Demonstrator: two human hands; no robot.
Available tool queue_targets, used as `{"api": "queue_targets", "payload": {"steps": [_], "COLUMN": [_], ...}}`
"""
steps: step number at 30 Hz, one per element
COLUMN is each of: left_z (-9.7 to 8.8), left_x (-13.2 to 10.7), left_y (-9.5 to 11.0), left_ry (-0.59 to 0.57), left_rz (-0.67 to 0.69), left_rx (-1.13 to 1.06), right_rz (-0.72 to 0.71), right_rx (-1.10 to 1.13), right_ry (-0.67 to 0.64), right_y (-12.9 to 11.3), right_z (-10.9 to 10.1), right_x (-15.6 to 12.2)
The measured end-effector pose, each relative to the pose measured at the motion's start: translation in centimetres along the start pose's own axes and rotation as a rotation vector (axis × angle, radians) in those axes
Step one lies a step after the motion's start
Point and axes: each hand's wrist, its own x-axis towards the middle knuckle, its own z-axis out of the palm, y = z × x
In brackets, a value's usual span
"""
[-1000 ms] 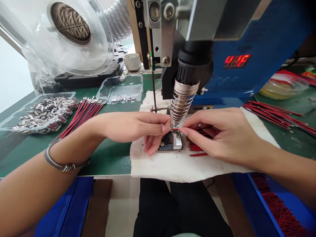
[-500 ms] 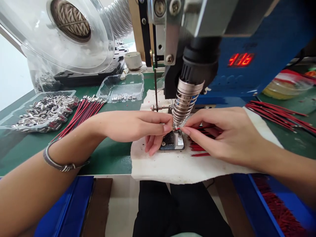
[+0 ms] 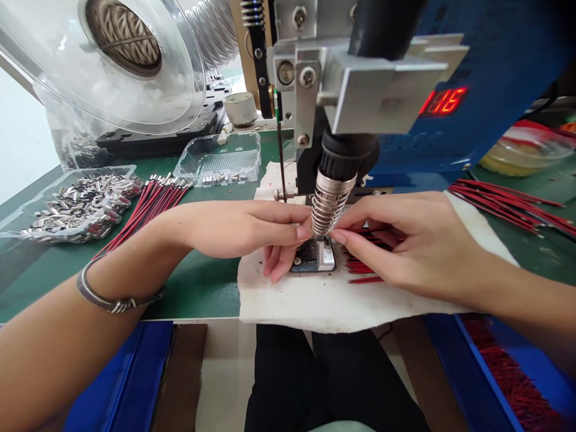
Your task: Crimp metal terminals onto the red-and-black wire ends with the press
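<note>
Beneath my grip spreads a green tabletop. Lower, I see pale floor. Far left shows a bright white surface

bright, diffuse light, pale glints on the clear reel, wide-angle stretch at edges

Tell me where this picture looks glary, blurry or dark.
Head view: the clear disc catches pale reflections; head view: the blue machine darkens toward the upper right corner, its red digits glowing; head view: wires in the lower-right bin look soft, while the left hand and right hand are fairly crisp.
</note>
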Motion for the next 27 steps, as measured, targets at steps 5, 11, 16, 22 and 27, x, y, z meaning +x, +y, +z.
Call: {"api": "queue_targets", "payload": {"steps": [5, 11, 16, 22, 27], "left_z": [-0.14, -0.27, -0.36, -0.37, -0.23], "left_x": [-0.13, -0.08, -0.11, -0.13, -0.06], "left_y": [-0.17, -0.3, -0.17, -0.13, -0.03], "left_ry": [-0.005, -0.033, -0.05, -0.037, -0.023], "left_rz": [0.009, 0.013, -0.003, -0.001, 0.005], "left_rx": [0.001, 0.027, 0.031, 0.016, 0.023], "right_rz": [-0.017, -0.075, -0.123, -0.126, -0.133], "right_rx": [-0.033, -0.057, -0.061, -0.072, -0.087], "right_ry": [0.012, 0.019, 0.03, 0.034, 0.036], "right_y": [0.05, 0.22, 0.26, 0.43, 0.47], "right_z": [-0.07, -0.06, -0.2, -0.05, 0.04], "right_x": [-0.19, -0.23, -0.25, -0.27, -0.37]}}
